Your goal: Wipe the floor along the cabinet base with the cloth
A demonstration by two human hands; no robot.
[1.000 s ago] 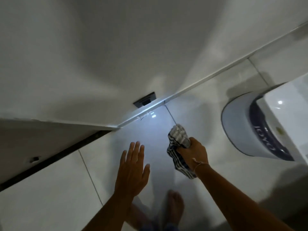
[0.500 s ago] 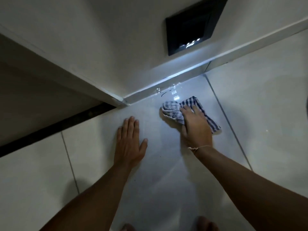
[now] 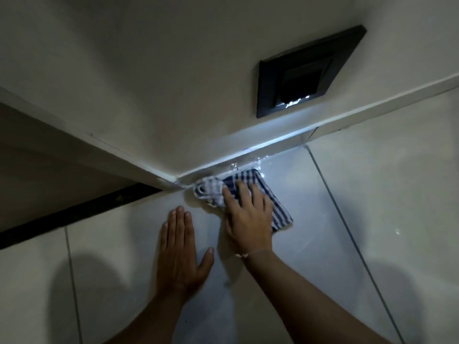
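A blue-and-white checked cloth (image 3: 278,207) lies flat on the glossy white floor tiles (image 3: 310,244), its far edge touching the pale base strip (image 3: 248,155) at the foot of the white cabinet wall, close to the corner. My right hand (image 3: 248,217) presses down on the cloth, fingers spread over its bunched left part. My left hand (image 3: 182,252) rests flat on the bare tile just left of the cloth, fingers together and pointing at the corner, holding nothing.
A black square recessed light (image 3: 303,73) is set in the wall above the cloth and lights the strip. A dark gap (image 3: 74,209) runs along the floor at the left under another panel. Tile joints (image 3: 347,227) cross the floor.
My right hand has pushed the cloth forward against the base strip near the corner. The left hand stays flat on the tile. The view has moved closer to the floor.
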